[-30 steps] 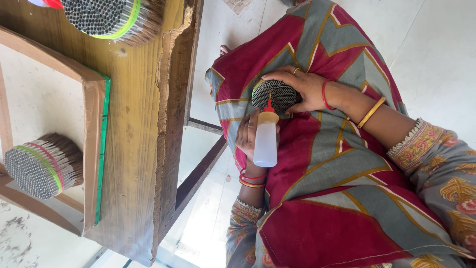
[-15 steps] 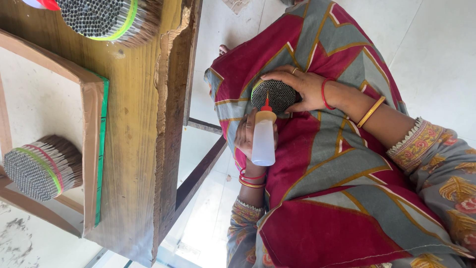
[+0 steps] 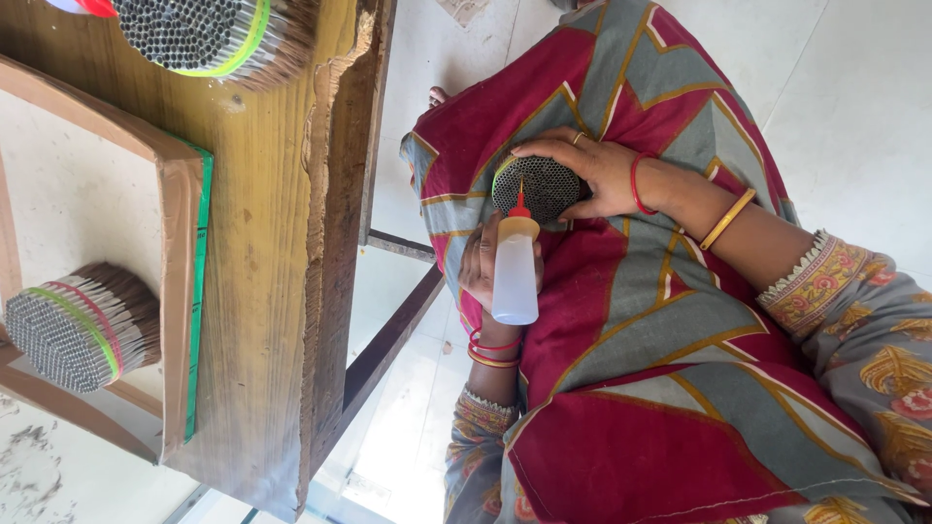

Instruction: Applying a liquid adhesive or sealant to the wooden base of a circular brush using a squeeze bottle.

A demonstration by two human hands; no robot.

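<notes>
Head cam: squeeze bottle nozzle meets bundle of thin tubes

Head view, L to R. At far left a banded tube bundle [image 3: 73,335] lies on its side inside a wooden frame [image 3: 180,291], w/ a second bundle [image 3: 209,34] at the top of the wooden table [image 3: 272,243]. Right of the table edge, the person's left hand [image 3: 481,267] is wrapped closed around a translucent squeeze bottle [image 3: 515,277], its red nozzle tip touching the open end-face of a round bundle of dark tubes [image 3: 542,186] resting on the lap. The right hand [image 3: 597,170] curls over that bundle's far side, fingers closed on its rim, steadying it against the red-and-grey cloth [image 3: 660,320]. Likely risks: too hard a squeeze could flood neighbouring tubes or drip onto the cloth; a slack right-hand hold could let the bundle roll & the nozzle skid off its hole.
</notes>
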